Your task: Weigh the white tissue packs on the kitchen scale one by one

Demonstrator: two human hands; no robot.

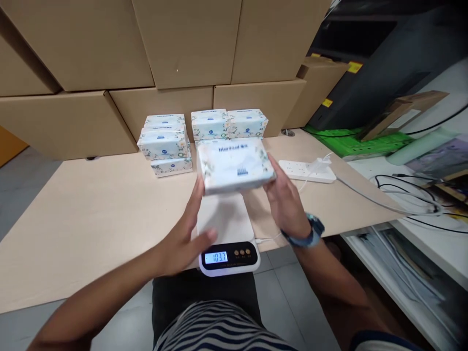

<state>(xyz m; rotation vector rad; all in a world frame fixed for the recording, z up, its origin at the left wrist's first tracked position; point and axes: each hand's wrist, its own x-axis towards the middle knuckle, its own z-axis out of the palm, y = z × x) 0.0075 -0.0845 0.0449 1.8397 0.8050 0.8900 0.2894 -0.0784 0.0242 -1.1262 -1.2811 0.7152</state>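
A white floral pack of tissues (236, 165) is up in the air over the back of the scale, slightly blurred. My right hand (287, 197) grips its right end. On the left end, the fingers of my left hand (186, 239) press against the pack, while the thumb sticks out over the scale. The white kitchen scale (226, 219) lies near the table's front edge, its lit display (215, 257) showing about 103.7. Behind are stacked tissue packs: a left stack (164, 144) and a right group (228, 124), partly hidden by the held pack.
Large cardboard boxes (190, 44) form a wall at the back of the wooden table (91, 209). A white power strip (307, 170) with a plugged-in charger lies to the right. A side shelf (438, 234) holds black cables and a green tray (325, 142).
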